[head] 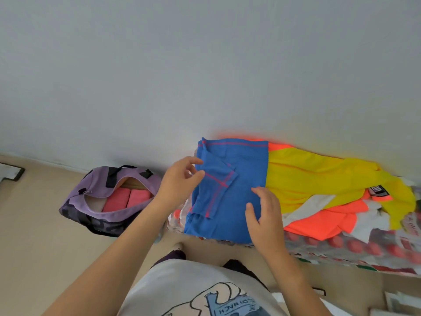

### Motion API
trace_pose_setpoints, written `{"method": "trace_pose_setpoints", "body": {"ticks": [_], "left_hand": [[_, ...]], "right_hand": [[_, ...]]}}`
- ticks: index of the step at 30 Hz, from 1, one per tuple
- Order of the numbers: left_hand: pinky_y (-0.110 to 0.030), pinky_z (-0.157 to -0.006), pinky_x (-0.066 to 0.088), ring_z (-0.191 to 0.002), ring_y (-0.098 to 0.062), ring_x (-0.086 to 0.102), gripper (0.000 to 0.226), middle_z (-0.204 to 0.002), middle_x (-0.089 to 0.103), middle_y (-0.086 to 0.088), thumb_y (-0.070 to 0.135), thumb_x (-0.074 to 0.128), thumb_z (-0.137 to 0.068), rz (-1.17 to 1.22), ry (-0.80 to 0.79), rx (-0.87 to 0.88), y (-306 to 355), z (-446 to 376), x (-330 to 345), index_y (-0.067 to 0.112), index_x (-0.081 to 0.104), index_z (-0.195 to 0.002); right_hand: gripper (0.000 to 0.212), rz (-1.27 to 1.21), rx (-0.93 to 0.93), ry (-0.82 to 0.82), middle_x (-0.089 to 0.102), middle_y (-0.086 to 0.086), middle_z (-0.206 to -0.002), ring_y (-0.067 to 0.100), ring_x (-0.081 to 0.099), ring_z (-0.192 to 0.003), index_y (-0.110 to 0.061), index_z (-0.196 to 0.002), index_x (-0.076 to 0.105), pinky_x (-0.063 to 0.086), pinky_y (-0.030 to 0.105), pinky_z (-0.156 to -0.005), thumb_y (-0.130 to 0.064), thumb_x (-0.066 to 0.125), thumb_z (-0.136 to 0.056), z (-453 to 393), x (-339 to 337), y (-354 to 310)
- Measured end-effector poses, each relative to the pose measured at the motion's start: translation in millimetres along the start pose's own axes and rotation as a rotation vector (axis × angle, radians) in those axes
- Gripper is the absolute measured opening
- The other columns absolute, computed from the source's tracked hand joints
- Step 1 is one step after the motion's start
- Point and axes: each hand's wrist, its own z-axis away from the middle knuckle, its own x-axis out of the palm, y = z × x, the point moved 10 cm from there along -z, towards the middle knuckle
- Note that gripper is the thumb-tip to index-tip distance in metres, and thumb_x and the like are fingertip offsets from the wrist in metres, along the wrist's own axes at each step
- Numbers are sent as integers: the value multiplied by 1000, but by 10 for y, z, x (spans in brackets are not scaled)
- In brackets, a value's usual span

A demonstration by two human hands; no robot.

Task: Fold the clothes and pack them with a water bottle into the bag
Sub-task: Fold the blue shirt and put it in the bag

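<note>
Head view, near to far, all placed against the blue shirt (230, 192). Nearest: a pale printed T-shirt (182, 290) on the person's torso, below the blue shirt's near edge. Two bare forearms reaching up from there. Right hand (265, 215) resting on the blue shirt's near right corner, fingers (256, 190) straight and slightly spread, flat on the cloth. Left hand (180, 181) at the blue shirt's left edge, fingers (197, 175) curled and pinching the folded-in sleeve with red stitching. Blue shirt lying partly folded on a surface (341, 249) covered in a red-and-white print, near hem hanging just over the front edge. Bare beige floor (34, 224) left of the blue shirt, open room there. Purple bag (102, 195) on that floor, left of the blue shirt and just beyond the left wrist, mouth open and facing up, pink folded clothes (127, 199) inside it. Right of the blue shirt, touching it: a yellow garment (319, 179) spread out, an orange garment (328, 220) partly under it, both unfolded. Behind the blue shirt's far edge, a plain grey wall (205, 65) meeting the surface, no room beyond. Water bottle not made out.
</note>
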Motion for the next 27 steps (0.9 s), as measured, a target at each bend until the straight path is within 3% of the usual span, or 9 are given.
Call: {"method": "trace_pose_setpoints", "body": {"ticks": [4,6,9,11,13,17,20,23,27], "left_hand": [[-26,-62,43,-75,-11,57,43,-86,60,3,47,77,-76,-209,-43,-151,-426,102,127,26,51,-101],[-25,-59,40,-73,-10,56,48,-84,58,3,52,79,-72,-248,-49,-177,-568,224,187,26,48,-97],[-21,-57,41,-66,-6,54,48,-78,59,3,58,79,-67,-199,8,-196,-749,454,179,27,49,-88],[-16,-55,39,-59,-2,49,52,-71,56,8,65,76,-63,-164,40,-231,-861,625,151,22,52,-81],[-14,-53,37,-54,1,46,51,-61,53,14,66,75,-63,-167,46,-262,-966,767,142,21,54,-72],[-10,-55,35,-52,3,47,27,-55,55,21,48,79,-75,-151,-23,-279,-1100,922,232,30,63,-63],[-29,-70,44,-69,-11,54,26,-74,64,-3,40,79,-78,6,-79,-389,-1229,1011,336,15,74,-83],[-38,-82,54,-91,-22,65,26,-94,73,-11,29,75,-84,229,-91,-485,-1291,1085,408,5,69,-92],[-29,-72,57,-90,-22,65,21,-87,66,-5,17,72,-84,530,-76,-517,-1288,1171,503,12,53,-77]], "right_hand": [[23,-42,123,-20,53,0,-108,19,54,-98,-10,-115,58,47,33,-83,-14,63,-93,83,-6,92],[11,-44,195,-42,56,-4,-91,17,53,-80,-15,-96,57,46,32,-68,-25,61,-95,179,-6,186],[41,82,329,-261,57,-1,-62,21,56,-61,-16,-68,51,42,37,-58,-47,51,-96,459,143,444],[52,72,502,-522,65,5,-65,22,64,-60,-13,-69,59,50,36,-61,-56,46,-95,782,365,659],[46,-191,734,-670,72,9,-87,19,71,-69,-14,-96,69,59,38,-67,-55,49,-95,1134,596,804],[31,-848,1029,-522,66,-5,-113,12,69,-99,-20,-115,59,59,36,-81,-42,61,-94,1389,870,907],[23,-1282,1089,-441,72,-3,-117,15,66,-112,-26,-104,75,55,33,-84,-38,64,-87,1410,996,873],[19,-1492,1113,-388,71,3,-120,17,64,-117,-27,-100,79,51,38,-93,-32,64,-88,1416,1029,885],[19,-1682,1239,-312,73,6,-111,20,71,-102,-15,-98,78,58,37,-81,-22,70,-82,1421,1061,939]]}}
